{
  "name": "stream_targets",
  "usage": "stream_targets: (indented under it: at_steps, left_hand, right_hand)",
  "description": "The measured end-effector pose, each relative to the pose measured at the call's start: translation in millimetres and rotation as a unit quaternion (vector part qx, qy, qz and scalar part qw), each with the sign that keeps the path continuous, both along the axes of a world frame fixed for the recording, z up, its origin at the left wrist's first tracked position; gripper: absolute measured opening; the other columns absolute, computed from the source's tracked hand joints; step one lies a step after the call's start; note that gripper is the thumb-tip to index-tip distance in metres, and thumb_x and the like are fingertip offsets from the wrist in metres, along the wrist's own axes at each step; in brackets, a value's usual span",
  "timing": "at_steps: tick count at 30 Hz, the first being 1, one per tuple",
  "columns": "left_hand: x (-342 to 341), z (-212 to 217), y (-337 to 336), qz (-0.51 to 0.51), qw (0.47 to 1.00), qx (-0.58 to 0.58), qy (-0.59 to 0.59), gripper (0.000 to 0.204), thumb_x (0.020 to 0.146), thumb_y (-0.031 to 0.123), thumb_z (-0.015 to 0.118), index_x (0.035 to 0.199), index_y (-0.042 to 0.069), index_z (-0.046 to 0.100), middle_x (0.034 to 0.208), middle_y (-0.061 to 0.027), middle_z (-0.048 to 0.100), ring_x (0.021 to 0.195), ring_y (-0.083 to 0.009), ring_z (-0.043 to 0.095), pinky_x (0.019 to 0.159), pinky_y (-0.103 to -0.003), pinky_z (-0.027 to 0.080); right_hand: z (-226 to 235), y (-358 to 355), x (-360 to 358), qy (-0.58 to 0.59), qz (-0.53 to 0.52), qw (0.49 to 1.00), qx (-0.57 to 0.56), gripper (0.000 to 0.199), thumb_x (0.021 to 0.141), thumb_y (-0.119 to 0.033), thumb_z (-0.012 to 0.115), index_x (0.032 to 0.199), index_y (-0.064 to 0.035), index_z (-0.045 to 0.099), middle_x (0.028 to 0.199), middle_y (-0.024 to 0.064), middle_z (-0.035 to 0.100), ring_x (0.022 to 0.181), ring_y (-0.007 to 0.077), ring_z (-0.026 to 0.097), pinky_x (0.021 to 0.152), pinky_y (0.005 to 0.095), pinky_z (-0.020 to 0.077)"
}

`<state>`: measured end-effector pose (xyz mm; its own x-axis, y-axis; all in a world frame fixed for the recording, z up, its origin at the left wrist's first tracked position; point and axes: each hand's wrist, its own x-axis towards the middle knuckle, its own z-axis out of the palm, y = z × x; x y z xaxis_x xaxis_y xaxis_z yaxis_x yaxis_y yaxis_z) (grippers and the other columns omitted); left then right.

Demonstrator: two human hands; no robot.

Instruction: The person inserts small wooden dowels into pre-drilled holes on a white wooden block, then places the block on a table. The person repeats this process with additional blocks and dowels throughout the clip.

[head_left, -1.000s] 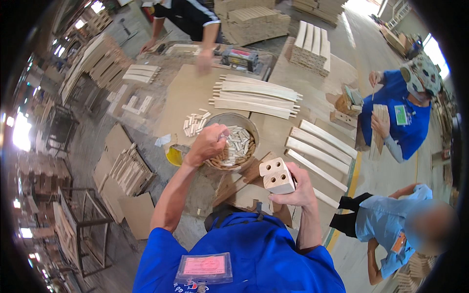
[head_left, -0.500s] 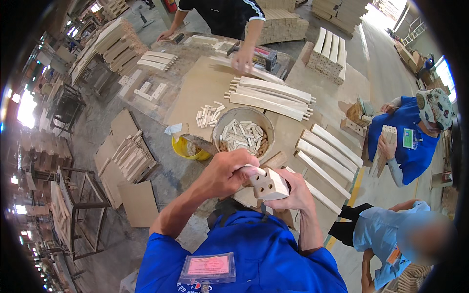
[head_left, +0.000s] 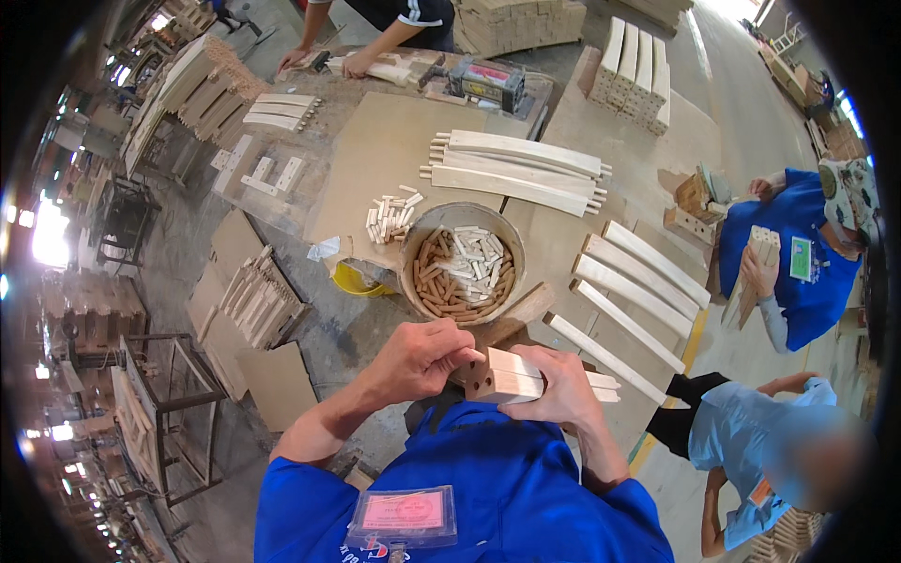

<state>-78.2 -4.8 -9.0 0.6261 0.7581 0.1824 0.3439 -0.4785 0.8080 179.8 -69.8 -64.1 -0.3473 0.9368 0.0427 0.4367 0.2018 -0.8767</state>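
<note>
A bucket (head_left: 446, 218) holds pale and brown dowels (head_left: 481, 258); right hand (head_left: 561, 387) grips blocks (head_left: 514, 377), left hand (head_left: 419, 360) seemingly pinches another dowel (head_left: 479, 356).

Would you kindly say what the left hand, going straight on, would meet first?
Likely the drilled end of the pale, rectangular wooden pieces in the right hand; any gap is hard to judge.

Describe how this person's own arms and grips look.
The left grip and right grip are ordinary human hands, without gloves. The forearms are uncovered too, below short, bright blue sleeves. No cables show on either arm.
</note>
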Motion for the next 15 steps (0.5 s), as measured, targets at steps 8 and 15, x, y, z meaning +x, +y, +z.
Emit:
stream_targets:
  at_steps: [8,15]
  left_hand:
    - [9,0,17,0.006,0.999,0.023,0.032,0.016,0.083,0.003,0.073,0.096,0.007,0.064,0.080,-0.0093,0.061,0.069,-0.0319,0.066,0.058,-0.040,0.053]
    - [-5,-46,100,-0.091,0.967,-0.238,-0.023,0.011,0.087,0.011,0.074,0.096,0.005,0.074,0.083,-0.0118,0.069,0.073,-0.0330,0.069,0.066,-0.037,0.055]
  right_hand:
    - [-5,17,-3,0.001,-0.002,0.998,-0.060,0.072,0.057,-0.027,0.094,0.119,-0.0033,0.068,0.102,0.0145,0.075,0.091,0.0323,0.074,0.083,0.0370,0.0576]
    - [-2,22,-10,-0.011,-0.079,0.982,-0.170,0.072,0.056,-0.029,0.095,0.119,-0.0051,0.069,0.097,0.0158,0.076,0.088,0.0301,0.075,0.080,0.0380,0.0573]
